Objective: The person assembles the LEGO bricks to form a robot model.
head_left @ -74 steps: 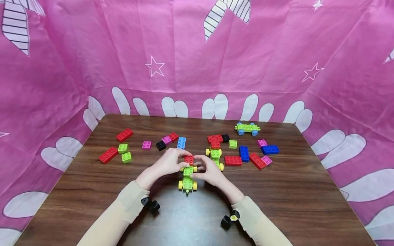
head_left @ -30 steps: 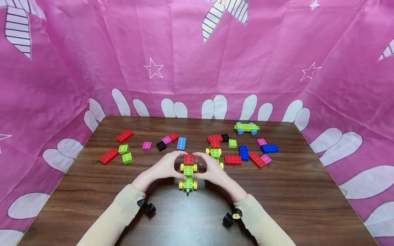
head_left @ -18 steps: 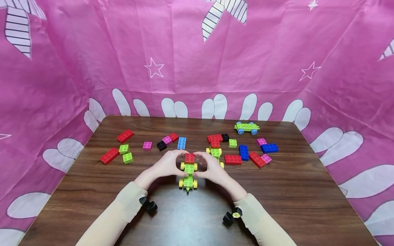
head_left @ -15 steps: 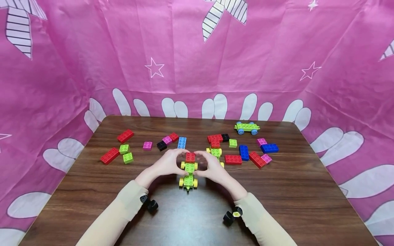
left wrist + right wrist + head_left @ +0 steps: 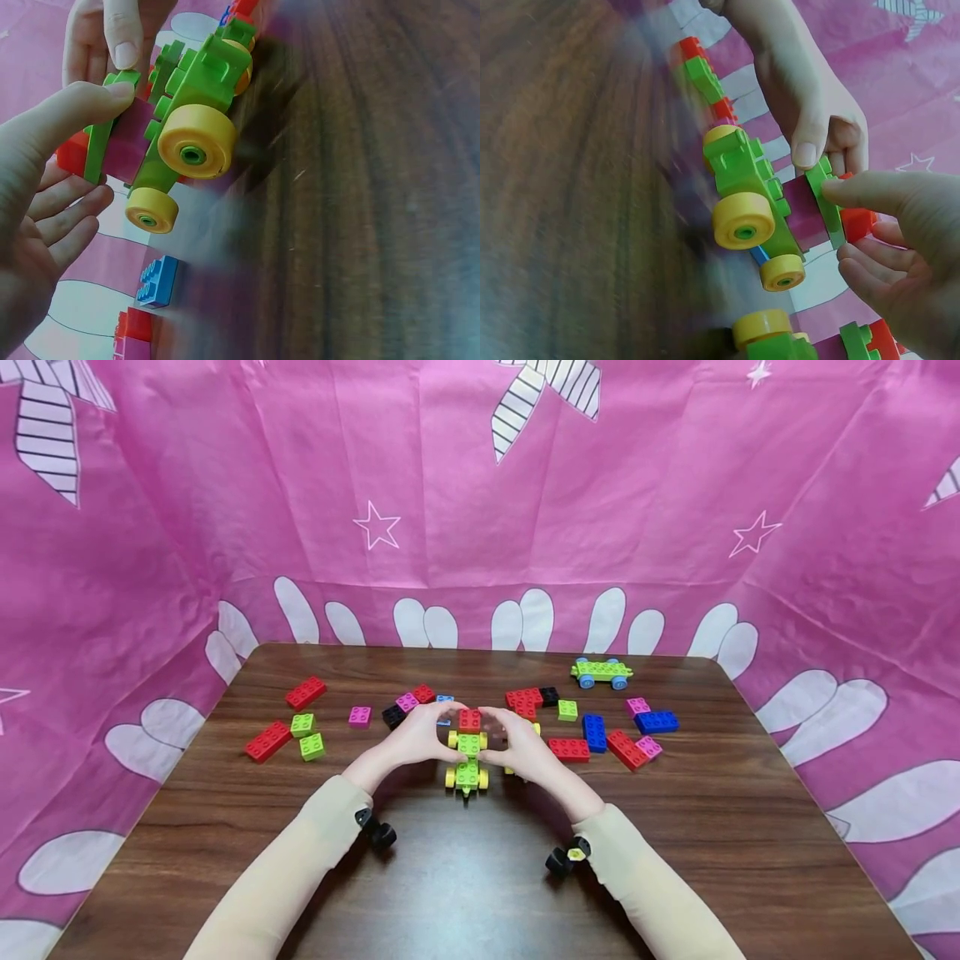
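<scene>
Green and yellow, the car [image 5: 467,768] is between your two hands, near the middle of the tabletop [image 5: 675,843]. Your left hand [image 5: 420,735] grasps the car from the left; your right hand [image 5: 522,747] grasps it from the right. Both thumbs press on the green plate [image 5: 825,202], and the other fingers curl near the red brick [image 5: 469,720].

Read the stack outward from the wheeled base: magenta block [image 5: 806,214], green plate, red brick. The red brick is at the end farther from you. The yellow wheels [image 5: 742,220] are attached along both sides of the base. You cannot tell from these views whether they touch the tabletop.

The second car [image 5: 536,728], also on yellow wheels, is just beside your right hand, which partly hides it. The light-blue brick [image 5: 445,699] is behind your left hand and partly covered. To its left, the black brick [image 5: 393,717], the pink brick [image 5: 407,702] and the small red brick [image 5: 423,693] form a diagonal row.

To the right of your right hand, locate the long red brick [image 5: 568,750] and, just beside it, the upright-lying blue brick [image 5: 595,733]. The third car [image 5: 602,672], on blue wheels, stands near the far edge.
</scene>
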Available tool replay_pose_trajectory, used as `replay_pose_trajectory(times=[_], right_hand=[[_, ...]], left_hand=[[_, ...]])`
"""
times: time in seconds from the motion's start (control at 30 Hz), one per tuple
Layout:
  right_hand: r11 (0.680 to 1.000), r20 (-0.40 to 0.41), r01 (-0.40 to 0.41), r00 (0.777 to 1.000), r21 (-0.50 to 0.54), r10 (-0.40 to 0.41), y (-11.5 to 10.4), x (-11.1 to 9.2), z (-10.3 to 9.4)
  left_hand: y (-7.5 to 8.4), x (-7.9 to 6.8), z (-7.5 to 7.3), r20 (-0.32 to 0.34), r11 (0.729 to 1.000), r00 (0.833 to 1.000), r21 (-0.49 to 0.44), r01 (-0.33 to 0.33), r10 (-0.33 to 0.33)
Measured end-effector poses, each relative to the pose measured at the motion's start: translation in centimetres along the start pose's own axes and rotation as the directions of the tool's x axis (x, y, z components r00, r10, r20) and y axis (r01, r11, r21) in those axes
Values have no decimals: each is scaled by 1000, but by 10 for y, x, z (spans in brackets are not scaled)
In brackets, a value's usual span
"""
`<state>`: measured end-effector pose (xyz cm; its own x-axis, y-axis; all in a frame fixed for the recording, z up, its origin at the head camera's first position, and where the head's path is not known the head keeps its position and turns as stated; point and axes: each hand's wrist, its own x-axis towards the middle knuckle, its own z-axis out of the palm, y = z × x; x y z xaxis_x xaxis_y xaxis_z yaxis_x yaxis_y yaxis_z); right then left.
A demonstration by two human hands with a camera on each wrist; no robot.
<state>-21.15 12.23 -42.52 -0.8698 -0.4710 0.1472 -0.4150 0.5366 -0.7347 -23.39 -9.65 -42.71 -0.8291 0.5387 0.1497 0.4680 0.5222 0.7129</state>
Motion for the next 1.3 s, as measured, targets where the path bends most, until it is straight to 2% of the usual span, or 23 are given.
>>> replay_pose_trajectory(times=[0.4,0.57,0.8,1.3], right_hand=[[997,16,-7,1000,-70,8,7,19,-7],[994,-1,-56,998,-89,56,7,24,-6],[992,-15,-96,995,-84,95,5,26,0],[991,-36,-121,992,-59,119,9,25,5]], left_hand=[[-10,20,-2,2,999,999,6,42,-42],[-13,26,-1,4,999,999,-14,35,-35],[-16,28,-1,5,998,999,-35,47,-47],[-20,30,-1,29,996,999,-75,41,-39]])
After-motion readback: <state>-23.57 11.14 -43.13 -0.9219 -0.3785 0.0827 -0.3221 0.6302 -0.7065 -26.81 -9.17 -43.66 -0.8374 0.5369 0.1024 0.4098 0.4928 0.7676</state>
